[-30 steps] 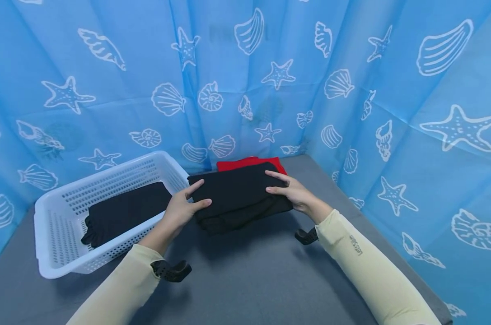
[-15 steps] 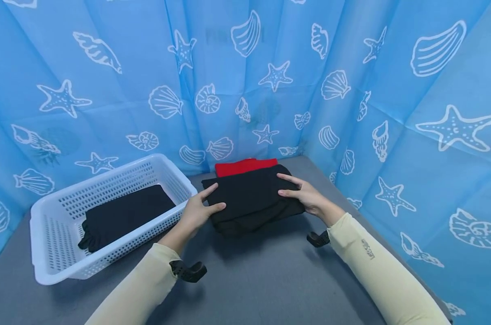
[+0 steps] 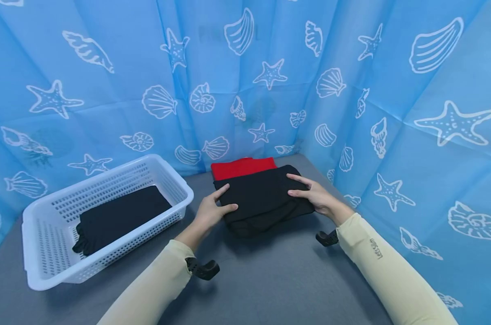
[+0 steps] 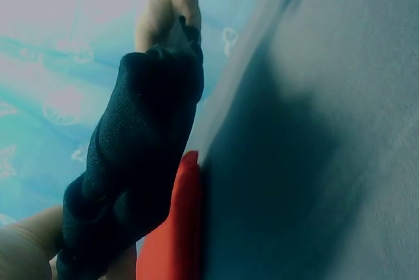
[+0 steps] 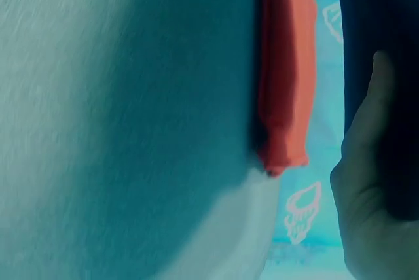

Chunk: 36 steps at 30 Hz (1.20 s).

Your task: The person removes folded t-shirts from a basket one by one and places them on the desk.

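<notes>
Both my hands hold a folded black garment (image 3: pixel 265 194) by its two ends, raised off the grey surface; its kind cannot be told. My left hand (image 3: pixel 208 212) grips the left end, thumb and a finger showing on top. At the other end, my right hand (image 3: pixel 316 197) pinches the cloth in the same way. In the left wrist view, the black garment (image 4: pixel 141 142) shows its thick folded edge. Just behind it lies a folded red garment (image 3: pixel 243 168), partly covered from sight in the head view. The right wrist view shows the red garment (image 5: pixel 288 64) resting on the surface, apart from the black one.
On the left stands a white perforated plastic basket (image 3: pixel 135 241) with another folded black garment (image 3: pixel 123 216) inside. A grey covered surface (image 3: pixel 269 289) lies under everything. Blue curtains (image 3: pixel 147 54) with white shell prints rise along the back and right.
My hands have carried the black garment to the right, away from the basket and in front of the red garment. The head view has shifted slightly.
</notes>
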Motion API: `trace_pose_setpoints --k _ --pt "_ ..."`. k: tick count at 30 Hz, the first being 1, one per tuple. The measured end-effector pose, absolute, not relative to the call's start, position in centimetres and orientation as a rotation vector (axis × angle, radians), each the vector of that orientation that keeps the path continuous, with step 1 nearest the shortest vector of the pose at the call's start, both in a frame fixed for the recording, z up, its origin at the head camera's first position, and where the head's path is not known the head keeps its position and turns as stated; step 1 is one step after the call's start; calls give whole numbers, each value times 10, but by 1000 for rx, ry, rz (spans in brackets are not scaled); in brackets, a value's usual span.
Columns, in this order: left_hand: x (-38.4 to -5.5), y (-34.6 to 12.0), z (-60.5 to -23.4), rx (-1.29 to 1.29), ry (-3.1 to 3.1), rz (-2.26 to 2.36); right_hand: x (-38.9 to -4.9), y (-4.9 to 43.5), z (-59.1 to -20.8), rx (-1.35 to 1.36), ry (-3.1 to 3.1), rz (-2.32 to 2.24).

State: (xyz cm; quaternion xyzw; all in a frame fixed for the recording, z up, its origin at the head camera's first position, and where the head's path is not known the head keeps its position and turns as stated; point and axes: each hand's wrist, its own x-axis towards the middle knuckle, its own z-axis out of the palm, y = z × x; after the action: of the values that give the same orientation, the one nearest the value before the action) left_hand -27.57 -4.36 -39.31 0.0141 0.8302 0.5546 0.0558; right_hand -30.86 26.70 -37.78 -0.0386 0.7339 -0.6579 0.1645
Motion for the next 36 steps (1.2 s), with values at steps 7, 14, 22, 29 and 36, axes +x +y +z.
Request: trace_pose_setpoints --k 7,14,22,29,36 --pt "-282 -22 -402 61 2481 1721 -309 286 -381 -114 2093 -1863" --pt "-286 -1 -410 101 2468 1733 -315 306 -392 -78 2216 -1828" --pt "-289 19 -416 131 2418 1729 -315 324 -397 -38 2247 -1812" --pt "-291 31 -419 142 2406 1746 -317 337 -400 -46 2294 -1793" --pt "-291 43 -425 155 2407 1708 -319 350 -403 -43 2377 -1710"
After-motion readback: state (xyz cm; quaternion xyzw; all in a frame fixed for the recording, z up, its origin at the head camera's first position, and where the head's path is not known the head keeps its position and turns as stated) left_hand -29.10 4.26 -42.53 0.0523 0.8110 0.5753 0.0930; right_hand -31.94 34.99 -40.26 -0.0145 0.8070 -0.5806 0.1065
